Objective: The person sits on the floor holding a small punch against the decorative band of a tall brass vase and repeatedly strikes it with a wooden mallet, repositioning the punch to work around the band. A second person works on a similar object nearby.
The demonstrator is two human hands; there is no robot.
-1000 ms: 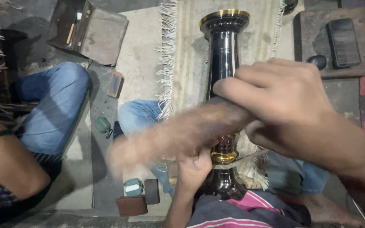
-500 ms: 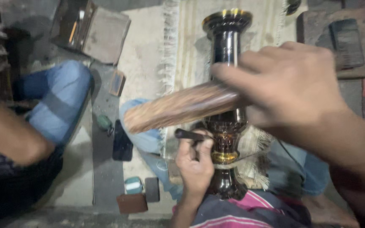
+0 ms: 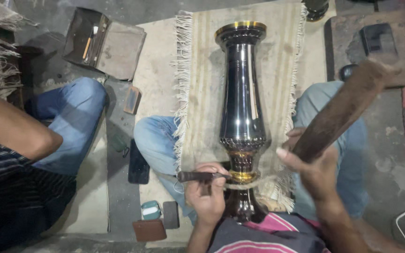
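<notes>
- The vase is tall, dark and glossy, with a gold rim at its far mouth, a patterned band round its widest part and a gold ring on the narrow neck near its base. It lies lengthwise on a pale fringed cloth across the person's lap, base toward the body.
- The chisel is a short dark rod held crosswise, its tip against the gold ring at the neck.
- The wooden mallet is a long brown block, raised and tilted up to the right, well apart from the chisel.
</notes>
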